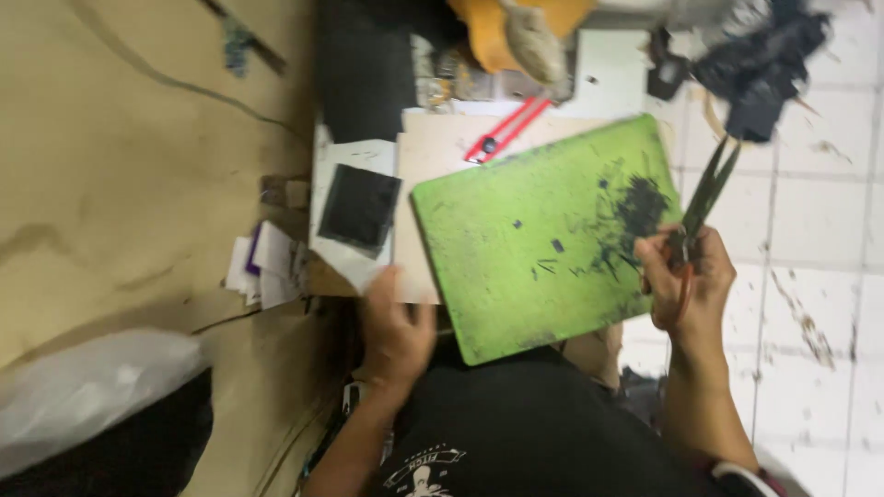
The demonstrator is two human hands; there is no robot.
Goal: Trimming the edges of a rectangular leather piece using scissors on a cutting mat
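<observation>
The long-bladed scissors with orange-red handles (702, 198) stand gripped in your right hand (689, 281) at the stained green cutting board's (534, 239) right edge, blades nearly closed, while your left hand (394, 333) curls on the pale card sheet (416, 267); cutting stage, needing steady stock.

A floor of pale square tiles (810, 221), streaked with dark grime, fills the 3 o'clock side. Toward 9 o'clock it gives way to a tan, creased sheet-like surface (120, 184) with thin dark lines across it. On the tan surface, at 8 o'clock, lies a crumpled translucent white plastic bag (87, 391). Near the centre-left edge sits a small heap of white and purple paper scraps (262, 267). On the tiles at 1 o'clock rests a clump of black shredded material (760, 60); what exactly it is cannot be told.
</observation>
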